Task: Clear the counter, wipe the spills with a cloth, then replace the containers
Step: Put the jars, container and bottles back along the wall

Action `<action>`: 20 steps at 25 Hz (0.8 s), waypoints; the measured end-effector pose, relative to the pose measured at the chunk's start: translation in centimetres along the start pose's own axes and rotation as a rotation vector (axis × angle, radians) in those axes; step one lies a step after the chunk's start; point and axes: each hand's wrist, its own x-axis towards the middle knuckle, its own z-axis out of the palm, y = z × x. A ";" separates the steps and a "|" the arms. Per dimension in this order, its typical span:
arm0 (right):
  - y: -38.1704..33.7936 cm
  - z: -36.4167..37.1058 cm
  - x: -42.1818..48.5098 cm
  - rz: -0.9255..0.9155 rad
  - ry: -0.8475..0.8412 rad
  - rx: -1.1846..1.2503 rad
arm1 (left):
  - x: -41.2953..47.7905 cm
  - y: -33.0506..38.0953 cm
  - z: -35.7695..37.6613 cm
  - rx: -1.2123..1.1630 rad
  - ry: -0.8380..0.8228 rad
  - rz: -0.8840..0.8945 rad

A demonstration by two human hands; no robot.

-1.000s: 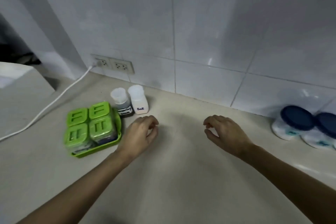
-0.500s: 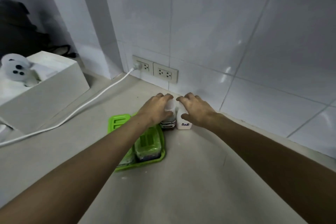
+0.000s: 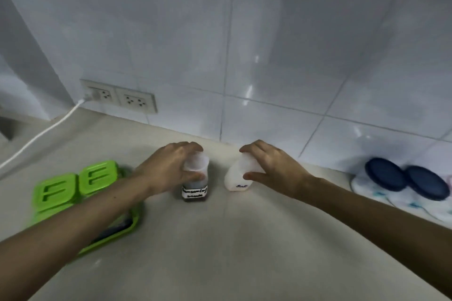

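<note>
Head view: left hand (image 3: 168, 168) grips upright sauce bottle (image 3: 195, 187) — right hand (image 3: 274, 168) grips tilted salt bottle (image 3: 238, 176).

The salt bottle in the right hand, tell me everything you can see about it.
The salt bottle is small, white, plastic-looking, with a dark handwritten "Salt" label low on its front. It is tilted, top leaning right, on or just above the beige counter. The right hand grips its upper part, hiding the cap. It stands apart from the dark sauce bottle.

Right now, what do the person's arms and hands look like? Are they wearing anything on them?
Both arms are bare right up to the picture's edge: no sleeves show. The left hand and the right hand wear no gloves, and no rings, watch or bracelets can be seen. No markings show on either forearm.
</note>
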 end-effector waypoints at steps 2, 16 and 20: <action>4.2 -2.0 -3.3 0.091 0.012 -0.034 | 2.2 3.9 1.5 -0.039 -0.036 0.034; 20.0 -6.1 -10.3 0.352 0.065 -0.161 | 17.8 23.7 11.5 -0.081 -0.016 0.155; 20.5 -5.8 -11.1 0.349 0.173 -0.181 | 18.0 24.9 13.5 -0.081 0.012 0.158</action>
